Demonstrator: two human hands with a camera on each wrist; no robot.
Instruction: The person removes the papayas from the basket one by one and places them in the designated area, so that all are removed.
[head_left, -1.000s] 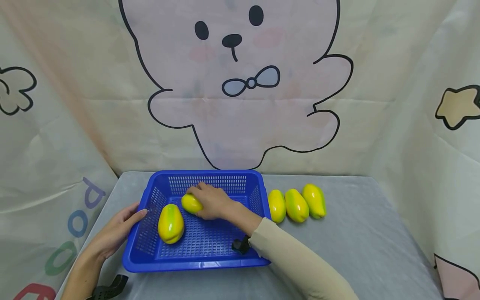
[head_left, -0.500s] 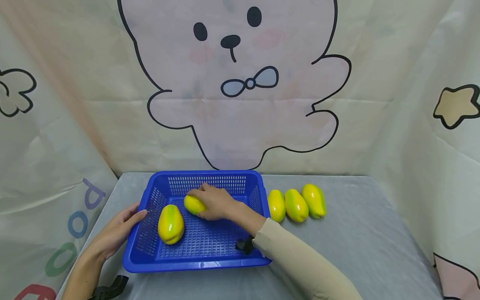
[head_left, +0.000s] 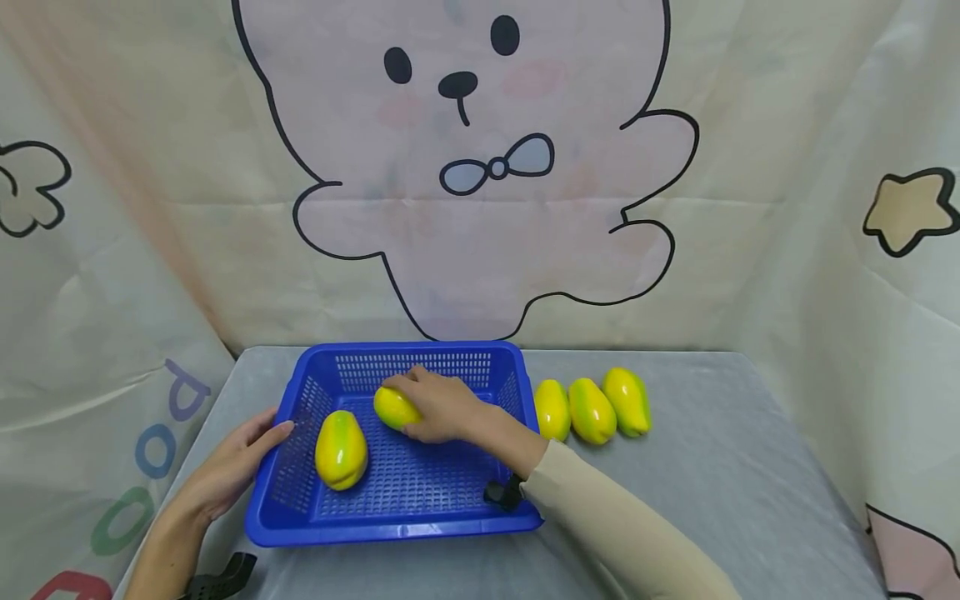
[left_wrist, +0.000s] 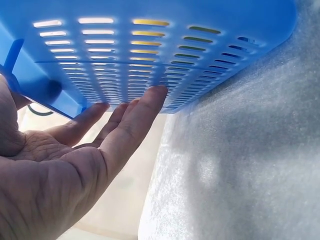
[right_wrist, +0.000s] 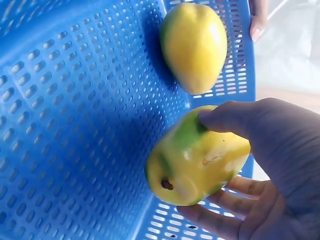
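Observation:
In the head view, my right hand (head_left: 442,407) grips a yellow papaya (head_left: 393,408) inside a blue plastic basket (head_left: 397,531). From the right wrist, this papaya (right_wrist: 190,162) shows a green patch and a dark scar at one end, thumb over it and fingers beneath. A second papaya (head_left: 341,450) lies in the basket's left part. My left hand (head_left: 228,467) holds the basket's left side, thumb at the rim. Seen from the left wrist, the fingers (left_wrist: 135,120) of that hand touch the slotted outer wall (left_wrist: 175,65).
Right of the basket, three more papayas stand in a row: a near-basket papaya (head_left: 552,410), a middle papaya (head_left: 592,411) and a right-hand papaya (head_left: 627,402). All rest on a grey cloth-covered table (head_left: 720,483). A printed curtain (head_left: 465,275) hangs behind.
My right hand has shifted slightly to the right inside the basket, carrying the papaya with it. The left hand and the basket stay in place.

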